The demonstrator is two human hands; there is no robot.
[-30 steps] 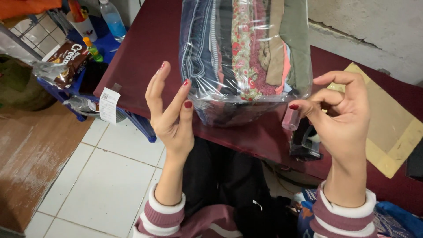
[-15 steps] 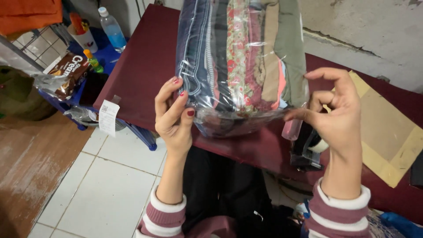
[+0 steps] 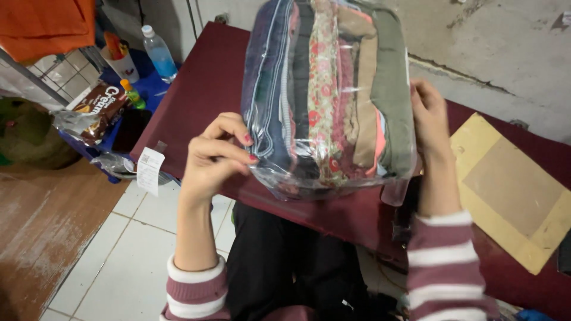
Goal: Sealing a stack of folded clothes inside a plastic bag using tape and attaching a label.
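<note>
At the centre of the frame, on the dark red table point(image 3: 202, 89), stands a clear plastic bag point(image 3: 330, 98) packed full with folded clothes set on edge: dark blue and striped pieces on the left side, a flowered one in the middle, beige and olive green ones on the right side. The packing looks finished, because no loose clothes lie outside the bag; the near end of the bag seems not sealed yet, though the film is too shiny to be sure. The left hand point(image 3: 211, 157) pinches the plastic at the lower left corner of the bag, its fingers closed on the film. The right hand point(image 3: 429, 116) lies flat against the right side of the bag and presses it, with no closed grip. In the upper left of the frame, a blue stand point(image 3: 151, 86) carries a water bottle point(image 3: 159, 54), a cup point(image 3: 122, 62) and a snack packet point(image 3: 98, 110). A flat piece of cardboard point(image 3: 511, 190) lies on the table at the right.
</note>
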